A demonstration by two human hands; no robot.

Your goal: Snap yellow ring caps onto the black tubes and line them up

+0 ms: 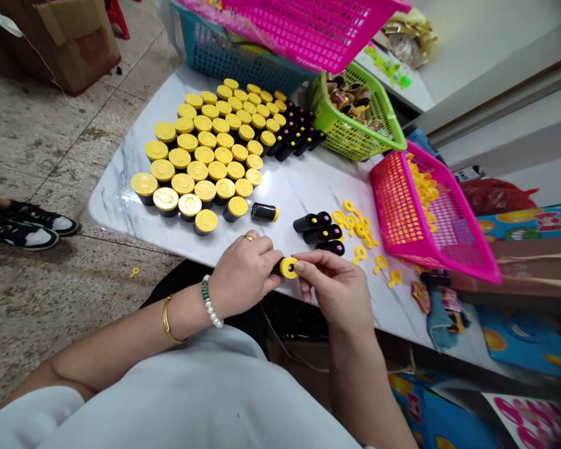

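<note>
My left hand (245, 274), wearing a ring and a beaded bracelet, is closed around a small black tube (275, 268) at the table's near edge. At the tube's end is a round yellow piece (288, 267) with a dark hole. The thumb and fingers of my right hand (339, 284) pinch its edge. Just beyond my hands lie several black tubes (318, 235) with pink or yellow tips, and one black tube (264, 212) on its side. Loose yellow ring-shaped pieces with short stems (355, 221) are scattered to the right.
Many upright black tubes with yellow caps (206, 156) stand on the marbled white table (116, 199). More dark tubes (299, 128) lie behind. A green basket (355, 146), a pink basket (397, 199) of yellow pieces and stacked baskets (243, 62) border them. Someone's shoes (28, 224) show at left.
</note>
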